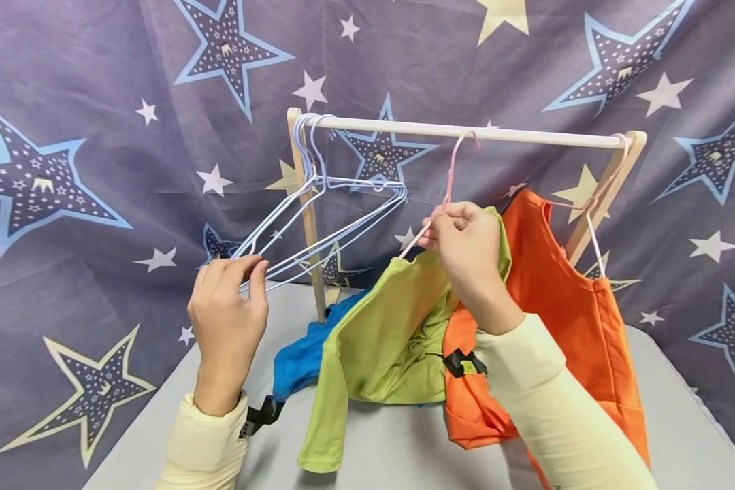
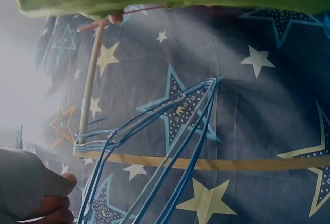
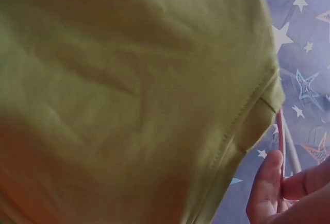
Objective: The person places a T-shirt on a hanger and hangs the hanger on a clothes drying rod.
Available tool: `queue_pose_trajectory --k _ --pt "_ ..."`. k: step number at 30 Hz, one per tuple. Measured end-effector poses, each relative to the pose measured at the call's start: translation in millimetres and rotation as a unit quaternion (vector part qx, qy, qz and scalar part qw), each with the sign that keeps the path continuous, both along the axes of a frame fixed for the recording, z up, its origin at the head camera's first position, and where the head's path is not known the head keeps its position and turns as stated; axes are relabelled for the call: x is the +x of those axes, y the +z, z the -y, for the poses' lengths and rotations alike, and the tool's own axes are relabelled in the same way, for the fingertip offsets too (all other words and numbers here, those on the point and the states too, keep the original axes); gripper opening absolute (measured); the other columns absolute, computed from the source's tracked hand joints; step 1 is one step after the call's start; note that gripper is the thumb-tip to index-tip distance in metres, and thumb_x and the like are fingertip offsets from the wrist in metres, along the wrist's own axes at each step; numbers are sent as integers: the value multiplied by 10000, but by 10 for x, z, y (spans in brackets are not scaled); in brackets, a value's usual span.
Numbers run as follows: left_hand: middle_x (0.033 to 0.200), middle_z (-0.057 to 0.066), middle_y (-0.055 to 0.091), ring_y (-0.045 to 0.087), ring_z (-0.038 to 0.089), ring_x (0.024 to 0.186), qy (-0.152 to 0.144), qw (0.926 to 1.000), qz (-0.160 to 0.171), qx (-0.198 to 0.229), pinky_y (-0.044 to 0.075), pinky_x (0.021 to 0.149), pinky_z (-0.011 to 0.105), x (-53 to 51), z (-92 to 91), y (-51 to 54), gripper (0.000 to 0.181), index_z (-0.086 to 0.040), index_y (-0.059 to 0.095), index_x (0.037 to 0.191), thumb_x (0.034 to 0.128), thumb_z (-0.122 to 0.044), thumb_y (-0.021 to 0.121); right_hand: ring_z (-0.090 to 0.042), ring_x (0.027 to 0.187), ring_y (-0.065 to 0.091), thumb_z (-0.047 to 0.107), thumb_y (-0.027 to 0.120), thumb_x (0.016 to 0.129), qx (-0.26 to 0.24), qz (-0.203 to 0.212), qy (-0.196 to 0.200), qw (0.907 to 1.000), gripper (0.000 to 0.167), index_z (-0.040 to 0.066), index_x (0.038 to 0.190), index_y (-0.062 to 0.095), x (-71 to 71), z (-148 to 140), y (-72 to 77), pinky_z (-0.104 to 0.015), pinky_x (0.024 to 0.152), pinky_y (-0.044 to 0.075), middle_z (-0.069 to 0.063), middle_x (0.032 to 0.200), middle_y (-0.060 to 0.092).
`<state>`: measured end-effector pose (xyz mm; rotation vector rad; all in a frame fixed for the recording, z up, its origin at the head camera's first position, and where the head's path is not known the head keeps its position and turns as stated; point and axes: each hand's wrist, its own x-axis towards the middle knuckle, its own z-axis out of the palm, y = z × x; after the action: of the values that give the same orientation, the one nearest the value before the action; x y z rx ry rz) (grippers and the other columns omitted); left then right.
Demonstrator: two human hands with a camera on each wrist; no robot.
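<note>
In the head view, my right hand (image 1: 468, 255) pinches a pink hanger (image 1: 450, 173) just below its hook, with a light-green long-sleeved top (image 1: 376, 327) on it. The hook reaches the white rail (image 1: 545, 136); whether it bears weight there is unclear. In the right wrist view, the thumb and fingers hold the pink hanger (image 3: 281, 141) beside the green cloth (image 3: 129, 80). My left hand (image 1: 229, 306) is at the near ends of several light-blue hangers (image 1: 318, 197) hooked at the rail's left end. Its fingers are loosely bent, without visible grip; contact is unclear.
An orange sleeveless garment (image 1: 557, 306) hangs on another pink hanger (image 1: 597, 194) by the right wooden post (image 1: 612, 184). Blue cloth (image 1: 309, 357) lies on the grey surface (image 1: 128, 442) behind the green top. A star-patterned curtain (image 1: 122, 41) stands behind the rack.
</note>
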<state>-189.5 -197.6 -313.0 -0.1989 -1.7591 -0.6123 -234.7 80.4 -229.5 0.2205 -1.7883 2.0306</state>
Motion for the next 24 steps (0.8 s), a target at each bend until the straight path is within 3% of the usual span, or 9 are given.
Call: queue_pose_trajectory --k 8,18,24 --pt "946 209 676 555 449 879 248 9996 -134 12 455 783 531 -16 5 -17 192 27 763 1044 948 -137 738 -95 591 684 32 558 984 1079 132 -344 9935 62 10 977 615 130 -223 286 -268 641 604 -28 741 689" --pt "1047 247 671 546 481 935 494 9985 156 -202 464 843 564 -48 17 -63 274 16 724 1204 946 -74 725 -97 550 679 10 566 979 1715 63 -340 9846 94 -60 997 627 280 -448 635 -264 612 600 -22 704 689" --pt "1041 228 681 552 466 905 644 9971 233 -334 468 848 570 -71 2 -84 247 15 730 1189 946 -13 698 -111 611 694 31 560 996 1946 215 -238 9804 103 -56 1018 611 338 -610 780 -271 634 605 -4 726 697"
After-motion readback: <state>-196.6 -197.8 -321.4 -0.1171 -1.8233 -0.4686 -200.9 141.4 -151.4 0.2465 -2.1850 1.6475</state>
